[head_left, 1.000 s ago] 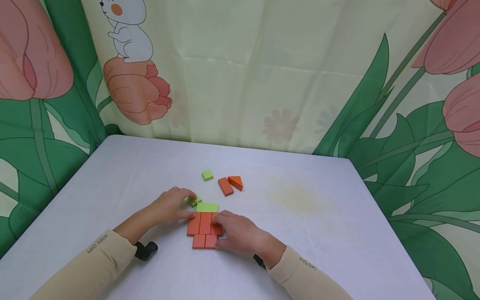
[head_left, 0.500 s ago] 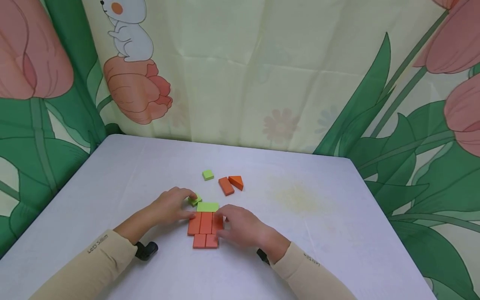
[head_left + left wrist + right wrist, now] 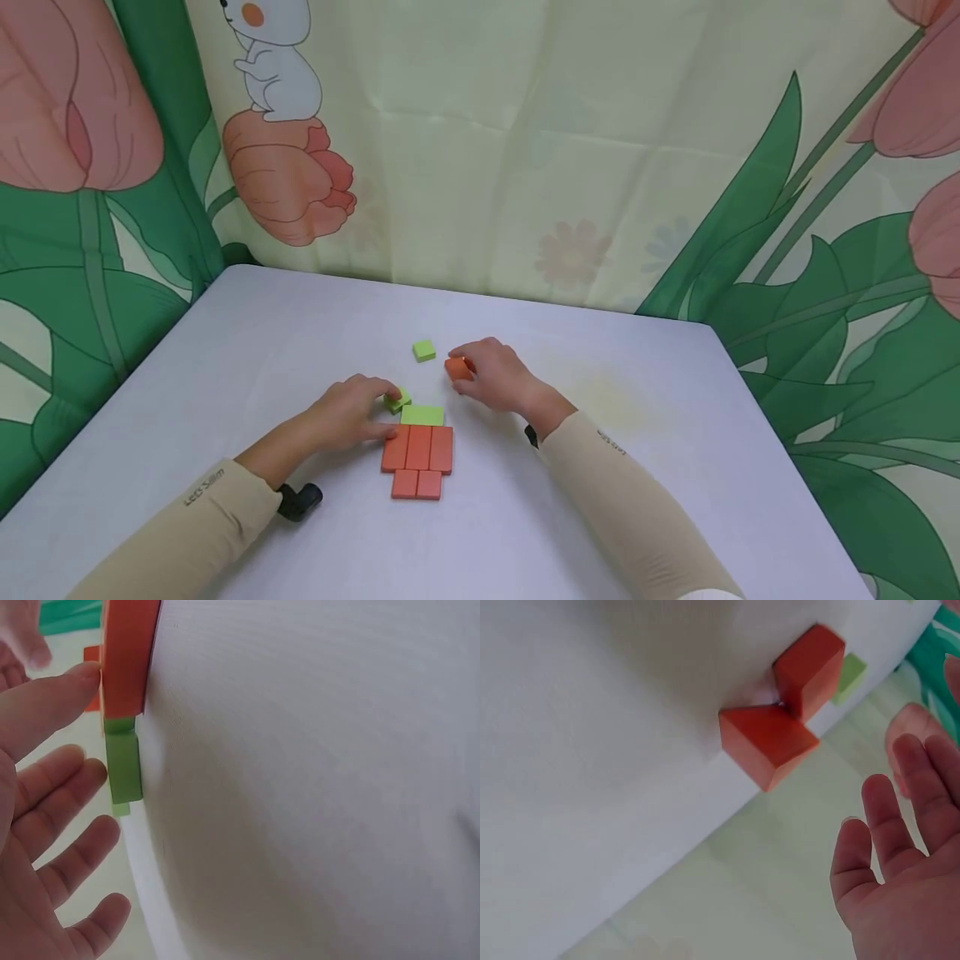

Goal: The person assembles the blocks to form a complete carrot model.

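An orange-red brick (image 3: 458, 369) lies mid-desk (image 3: 315, 325), toward the far side, w/ the R hand (image 3: 498, 379) over it; that grip is loose, fingers extended & clasping nothing, clear of the brick in the R wrist view. Right against/beside it is an orange wedge (image 3: 769, 742), mostly hidden by the hand in the head view. Nearer the person: 3 long red bricks (image 3: 418, 448) side by side, 2 short red pcs (image 3: 417, 484) along their near side, a green bar (image 3: 423, 415) along the far side. The L hand (image 3: 348, 410) is at the far-L corner, fingertips at a small green pc (image 3: 401, 405) (partly hidden), thumb at the leftmost long brick; grip relaxed, fingers spread, nothing clasped. A lone green block (image 3: 423, 351) sits just L of the orange-red brick. Further out: beige sleeves (image 3: 187, 533), a black wrist cam (image 3: 300, 502), & a tulip-print backdrop (image 3: 465, 192) behind the desk.
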`<act>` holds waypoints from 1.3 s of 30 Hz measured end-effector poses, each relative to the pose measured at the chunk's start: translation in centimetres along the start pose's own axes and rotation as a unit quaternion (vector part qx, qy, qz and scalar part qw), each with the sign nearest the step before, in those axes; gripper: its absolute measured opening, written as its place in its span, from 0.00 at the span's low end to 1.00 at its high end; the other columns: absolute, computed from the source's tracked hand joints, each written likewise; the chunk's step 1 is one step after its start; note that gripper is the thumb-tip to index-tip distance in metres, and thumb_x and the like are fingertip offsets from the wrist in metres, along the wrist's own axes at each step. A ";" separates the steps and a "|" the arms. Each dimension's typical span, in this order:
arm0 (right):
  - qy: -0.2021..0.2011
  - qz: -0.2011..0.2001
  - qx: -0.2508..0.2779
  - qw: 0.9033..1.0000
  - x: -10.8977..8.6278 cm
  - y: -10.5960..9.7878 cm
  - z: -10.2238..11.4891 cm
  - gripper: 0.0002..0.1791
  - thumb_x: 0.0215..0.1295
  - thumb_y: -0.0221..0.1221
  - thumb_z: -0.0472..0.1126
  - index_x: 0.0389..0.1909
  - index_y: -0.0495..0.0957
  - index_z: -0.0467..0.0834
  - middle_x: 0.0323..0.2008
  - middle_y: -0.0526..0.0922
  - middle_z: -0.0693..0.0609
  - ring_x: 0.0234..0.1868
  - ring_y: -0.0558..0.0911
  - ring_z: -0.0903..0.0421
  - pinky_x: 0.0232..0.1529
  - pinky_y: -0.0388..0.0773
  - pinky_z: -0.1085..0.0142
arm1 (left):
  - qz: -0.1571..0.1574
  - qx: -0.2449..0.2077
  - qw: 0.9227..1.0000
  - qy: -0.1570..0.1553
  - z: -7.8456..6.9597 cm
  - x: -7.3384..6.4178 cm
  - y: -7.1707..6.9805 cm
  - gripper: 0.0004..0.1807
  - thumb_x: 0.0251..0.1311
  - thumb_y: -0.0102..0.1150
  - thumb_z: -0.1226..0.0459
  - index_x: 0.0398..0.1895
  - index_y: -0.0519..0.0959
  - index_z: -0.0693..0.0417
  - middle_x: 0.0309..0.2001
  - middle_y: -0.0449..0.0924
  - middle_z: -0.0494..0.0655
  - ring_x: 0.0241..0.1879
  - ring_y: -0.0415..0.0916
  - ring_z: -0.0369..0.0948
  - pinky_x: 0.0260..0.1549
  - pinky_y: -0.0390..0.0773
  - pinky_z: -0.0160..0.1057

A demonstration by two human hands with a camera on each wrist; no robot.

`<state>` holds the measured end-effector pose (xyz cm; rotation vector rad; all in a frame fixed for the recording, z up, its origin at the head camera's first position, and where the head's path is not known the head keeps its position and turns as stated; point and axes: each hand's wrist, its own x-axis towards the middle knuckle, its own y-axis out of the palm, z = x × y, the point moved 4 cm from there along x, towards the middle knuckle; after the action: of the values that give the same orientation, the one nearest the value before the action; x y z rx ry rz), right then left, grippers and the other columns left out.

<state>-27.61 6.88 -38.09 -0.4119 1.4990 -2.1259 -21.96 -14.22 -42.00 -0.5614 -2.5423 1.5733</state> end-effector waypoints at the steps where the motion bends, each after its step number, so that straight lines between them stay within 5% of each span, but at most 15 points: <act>1: 0.005 0.002 0.001 1.000 0.6 -0.1 -0.1 0.24 0.67 0.63 0.44 0.64 0.76 0.45 0.52 0.81 0.50 0.57 0.73 0.48 0.56 0.72 0.56 | 0.000 0.001 1.000 -0.001 0.0 0.0 0.0 0.26 0.53 0.76 0.56 0.54 0.80 0.53 0.48 0.79 0.43 0.51 0.73 0.46 0.50 0.76 0.51; 8: 0.038 0.022 0.006 0.999 3.6 0.7 -0.6 0.25 0.69 0.60 0.45 0.66 0.74 0.47 0.59 0.79 0.51 0.63 0.71 0.49 0.63 0.69 0.55 | 0.000 -0.002 1.000 0.006 0.0 0.0 -0.2 0.25 0.54 0.75 0.56 0.54 0.80 0.52 0.48 0.79 0.42 0.51 0.73 0.46 0.50 0.75 0.51; 19: 0.081 0.065 -0.014 0.994 6.0 1.5 0.0 0.26 0.71 0.57 0.45 0.69 0.71 0.54 0.62 0.75 0.50 0.60 0.70 0.50 0.59 0.70 0.55 | -0.003 -0.003 1.000 0.017 -0.1 0.0 0.1 0.25 0.54 0.75 0.56 0.54 0.80 0.51 0.48 0.80 0.42 0.51 0.73 0.47 0.51 0.75 0.51; 32: 0.123 0.102 0.022 0.987 6.9 2.7 -0.6 0.27 0.70 0.56 0.43 0.70 0.71 0.57 0.62 0.72 0.46 0.50 0.71 0.50 0.34 0.74 0.63 | -0.006 -0.001 1.000 0.011 -0.2 -0.1 0.1 0.24 0.55 0.75 0.56 0.54 0.80 0.51 0.49 0.80 0.42 0.51 0.73 0.46 0.51 0.74 0.51; 36: 0.115 0.090 0.033 0.989 7.0 2.8 -0.6 0.26 0.69 0.54 0.41 0.68 0.73 0.55 0.60 0.73 0.47 0.52 0.70 0.50 0.37 0.75 0.62 | -0.005 0.001 1.000 0.004 -0.1 -0.2 0.0 0.24 0.54 0.75 0.56 0.54 0.80 0.50 0.49 0.79 0.42 0.51 0.73 0.46 0.50 0.75 0.50; 39: 0.103 0.076 0.031 0.991 7.3 2.9 -0.4 0.24 0.70 0.54 0.42 0.67 0.74 0.52 0.60 0.75 0.49 0.56 0.70 0.51 0.47 0.75 0.60 | -0.009 0.004 1.000 0.005 0.1 -0.2 -0.1 0.24 0.54 0.75 0.56 0.54 0.80 0.50 0.48 0.79 0.41 0.51 0.73 0.46 0.50 0.75 0.50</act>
<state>-33.20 2.35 -41.22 -0.0542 1.5173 -2.1380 -21.86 -14.39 -41.98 -0.5433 -2.5255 1.5711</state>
